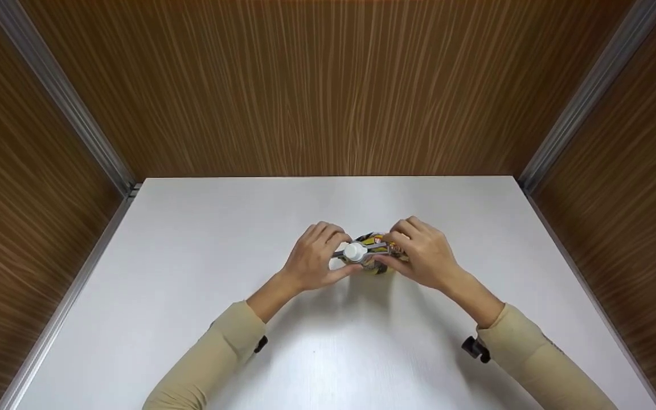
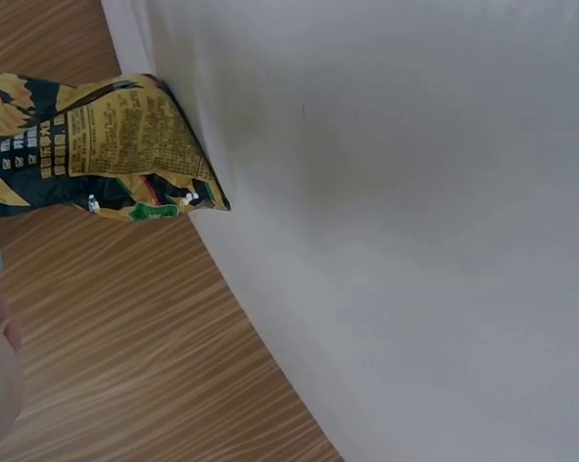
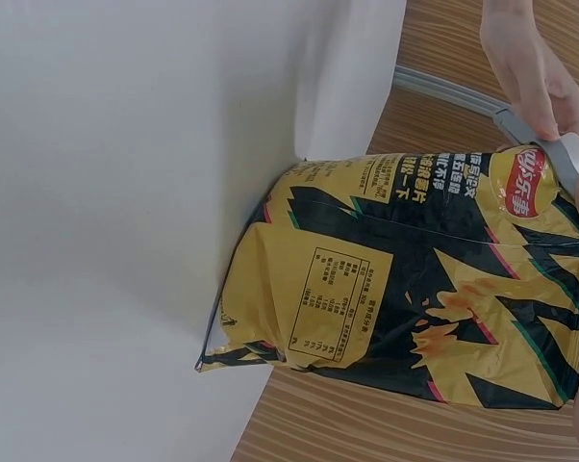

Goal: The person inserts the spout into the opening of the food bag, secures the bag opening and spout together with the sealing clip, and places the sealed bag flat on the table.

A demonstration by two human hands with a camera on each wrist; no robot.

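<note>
Over a white tabletop (image 1: 316, 364), tan sleeves (image 1: 208, 353) behind the fingers. Grips the end of a gray bag clip (image 3: 513, 125), beside a white round cap (image 1: 355, 251), between curled fingers and thumb of the left hand (image 1: 312, 259). With the right hand (image 1: 426, 253), pinches at the clip's bars and the top of a black-and-gold chip bag (image 3: 366, 279); cannot tell which takes more pressure. Directly below the fingertips, that bag, upright, bottom on the tabletop, long axis near vertical; nearer to the right hand, with clip left to right along the top. Beyond the fingers, a straight back edge, then a wood-grain back panel (image 1: 328, 85); well out to either side, metal rails (image 1: 62, 91).
</note>
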